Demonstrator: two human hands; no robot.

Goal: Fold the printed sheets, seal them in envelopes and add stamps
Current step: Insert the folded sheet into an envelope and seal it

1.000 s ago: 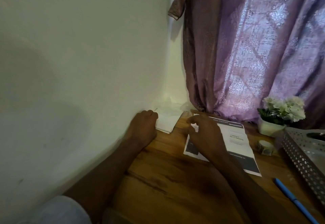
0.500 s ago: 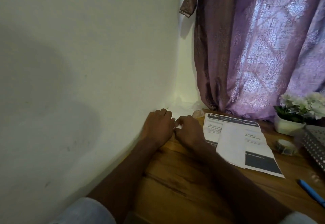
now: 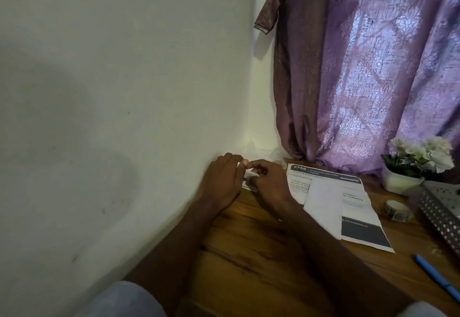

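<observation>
Both hands meet at the far left corner of the wooden desk (image 3: 261, 262), close against the white wall (image 3: 112, 92). The left hand (image 3: 221, 182) lies knuckles up over a small stack of white envelopes (image 3: 249, 176), its fingers bent down onto the stack; only a sliver of white shows between the two hands. The right hand (image 3: 270, 184) touches the left, and its curled fingers and thumb pinch at the white edge of the envelopes. How much of the stack either hand actually holds is hidden by the hands themselves.

Just right of the right hand lie the printed sheets (image 3: 348, 207), flat on the desk. The lower sheet carries a dark header with the number 2758; a second sheet lies across it at an angle, partly folded, with a dark band at its near end. Neither hand touches them.

Farther right stands a small roll (image 3: 397, 209), which may be tape or stamps; it is too dim to tell. Behind it is a white pot of pale flowers (image 3: 418, 159). A perforated metal tray (image 3: 443, 212) reaches in from the right edge, and a blue pen (image 3: 435, 277) lies near the front right. A purple patterned curtain (image 3: 373, 67) hangs behind the desk.
</observation>
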